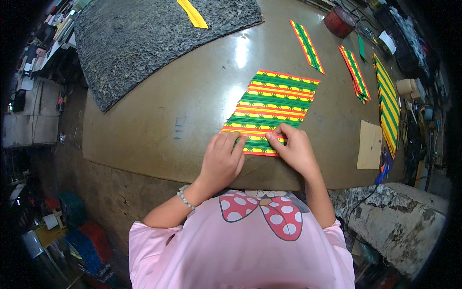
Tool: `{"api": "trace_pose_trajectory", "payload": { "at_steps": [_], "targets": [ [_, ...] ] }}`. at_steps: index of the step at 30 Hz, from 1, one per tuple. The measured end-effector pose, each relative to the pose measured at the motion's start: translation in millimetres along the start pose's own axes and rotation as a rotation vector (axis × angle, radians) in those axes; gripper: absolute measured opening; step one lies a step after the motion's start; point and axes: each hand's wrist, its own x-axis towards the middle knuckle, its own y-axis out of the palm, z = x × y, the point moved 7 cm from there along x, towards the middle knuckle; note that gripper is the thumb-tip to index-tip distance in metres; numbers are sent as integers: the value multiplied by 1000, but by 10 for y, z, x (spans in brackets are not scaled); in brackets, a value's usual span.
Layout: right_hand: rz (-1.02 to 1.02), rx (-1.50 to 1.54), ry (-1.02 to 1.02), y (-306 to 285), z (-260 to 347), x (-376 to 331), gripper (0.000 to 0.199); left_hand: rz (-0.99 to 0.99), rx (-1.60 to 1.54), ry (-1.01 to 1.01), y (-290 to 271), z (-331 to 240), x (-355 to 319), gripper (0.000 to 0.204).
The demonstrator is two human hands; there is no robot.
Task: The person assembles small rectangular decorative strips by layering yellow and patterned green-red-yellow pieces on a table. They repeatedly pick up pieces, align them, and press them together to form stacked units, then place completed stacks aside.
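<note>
Left hand (224, 156): fingertips on striped sheet (276, 101), near-left part; can't tell if grip is pinching.
Right hand (296, 149): thumb and index on sheet's near-right part; can't tell if grip is closed.
Brown card (369, 145): right side of desk (149, 130).
Sheet: mid-desk, under both hands' fingertips.
Red tin (340, 22): far right.
Dark slab (154, 45): far left, yellow strip (194, 14) on top.

Yellow strip (193, 14): top cut off
Striped sheet (274, 100): partly behind left hand (222, 158) and right hand (296, 148)
Shirt (240, 253): cut off below
</note>
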Motion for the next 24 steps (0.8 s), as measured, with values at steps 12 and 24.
{"api": "trace_pose_trajectory", "payload": {
  "at_steps": [12,24],
  "targets": [
    [-1,-89,-19,38,24,4,29,32,-63,71,71,-61,73,41],
    [25,71,134,-285,-244,-97,37,15,18,74,120,-73,85,41]
  ]
}}
